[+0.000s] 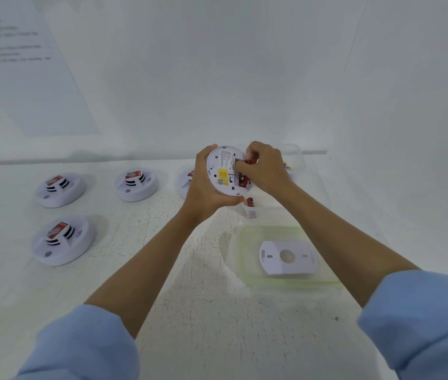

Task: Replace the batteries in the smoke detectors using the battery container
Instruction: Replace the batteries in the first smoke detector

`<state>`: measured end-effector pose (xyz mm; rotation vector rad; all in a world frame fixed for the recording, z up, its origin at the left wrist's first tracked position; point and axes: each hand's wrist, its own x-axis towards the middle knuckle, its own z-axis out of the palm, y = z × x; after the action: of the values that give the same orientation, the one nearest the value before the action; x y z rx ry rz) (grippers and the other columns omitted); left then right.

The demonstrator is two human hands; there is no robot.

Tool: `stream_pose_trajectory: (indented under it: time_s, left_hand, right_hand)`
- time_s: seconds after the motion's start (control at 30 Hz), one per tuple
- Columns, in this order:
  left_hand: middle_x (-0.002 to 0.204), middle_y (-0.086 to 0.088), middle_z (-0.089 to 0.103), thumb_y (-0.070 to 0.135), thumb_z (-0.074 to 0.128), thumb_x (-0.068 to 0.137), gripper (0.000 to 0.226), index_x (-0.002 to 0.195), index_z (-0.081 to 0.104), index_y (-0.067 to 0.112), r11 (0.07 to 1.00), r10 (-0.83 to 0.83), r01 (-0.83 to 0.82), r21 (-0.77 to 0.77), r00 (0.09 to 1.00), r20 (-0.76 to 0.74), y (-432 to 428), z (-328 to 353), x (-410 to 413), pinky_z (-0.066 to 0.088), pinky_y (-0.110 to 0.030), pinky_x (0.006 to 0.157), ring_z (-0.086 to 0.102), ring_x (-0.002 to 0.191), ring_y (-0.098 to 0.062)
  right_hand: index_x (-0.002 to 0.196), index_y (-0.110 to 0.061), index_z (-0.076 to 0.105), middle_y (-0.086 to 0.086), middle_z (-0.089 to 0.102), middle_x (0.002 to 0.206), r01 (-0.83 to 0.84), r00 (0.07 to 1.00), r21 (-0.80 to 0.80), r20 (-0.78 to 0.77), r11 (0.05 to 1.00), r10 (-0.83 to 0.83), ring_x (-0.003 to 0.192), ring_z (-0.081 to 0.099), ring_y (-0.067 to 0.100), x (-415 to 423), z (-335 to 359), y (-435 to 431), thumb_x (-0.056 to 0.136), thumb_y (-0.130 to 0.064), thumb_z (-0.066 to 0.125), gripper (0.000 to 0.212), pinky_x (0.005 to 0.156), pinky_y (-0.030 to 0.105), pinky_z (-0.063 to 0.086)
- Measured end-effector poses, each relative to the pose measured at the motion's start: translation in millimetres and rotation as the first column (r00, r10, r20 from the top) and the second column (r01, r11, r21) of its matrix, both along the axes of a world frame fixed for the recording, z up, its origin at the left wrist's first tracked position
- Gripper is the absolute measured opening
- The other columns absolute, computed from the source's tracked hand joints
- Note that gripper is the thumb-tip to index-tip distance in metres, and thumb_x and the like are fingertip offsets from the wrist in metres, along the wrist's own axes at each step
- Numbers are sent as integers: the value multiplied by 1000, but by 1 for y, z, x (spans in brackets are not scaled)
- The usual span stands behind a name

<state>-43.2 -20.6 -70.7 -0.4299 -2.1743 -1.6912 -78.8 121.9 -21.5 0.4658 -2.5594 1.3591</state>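
The widest stretch of bench (189,311) lies between the forearms. Spare detectors (61,189) sit well to the left, and a lid (247,242) bearing a white plate (288,257) sits to the right. The left hand (203,187) holds the smoke detector (221,167) tilted above the bench, its grip curled round the rim. The right hand (268,168) has its grip pinched on a red battery (249,161) at the detector's open back, in front of the battery container (298,160).

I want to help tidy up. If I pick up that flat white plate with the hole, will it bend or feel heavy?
Probably light: the white plate looks thin, with a hole and slots cut out. It looks like moulded plastic, so likely fairly stiff. Lying flat, it should not roll, but might slide on the smooth green-rimmed lid.
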Motion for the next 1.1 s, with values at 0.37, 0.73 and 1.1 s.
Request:
stream_pose_trajectory:
  time_s: [0.37,0.73,1.1]
  left_hand:
    - [121,6,47,23,80,44,101,129,27,16,1000,0,0,4,1000,-23,4,8,-1,47,-14,84,53,108,1]
    - [123,12,43,23,82,44,103,130,26,19,1000,14,-14,7,1000,-21,-6,13,-1,47,-16,89,48,113,4]
    - [121,19,41,6,82,48,102,132,26,13,998,68,-68,-18,997,-30,-17,14,-9,42,-8,88,46,110,14]
  right_hand:
    - [85,-5,57,3,53,75,83,984,-34,-157,996,-88,69,47,17,5,4,1,74,-11,67,16,60,23,38]
    - [96,10,65,10,63,75,171,939,-401,342,900,-26,69,63,21,-6,16,33,74,6,69,22,71,27,58]
    - [78,9,67,17,68,74,-117,880,354,471,928,-69,45,56,9,-14,-25,29,75,3,66,6,67,25,54]
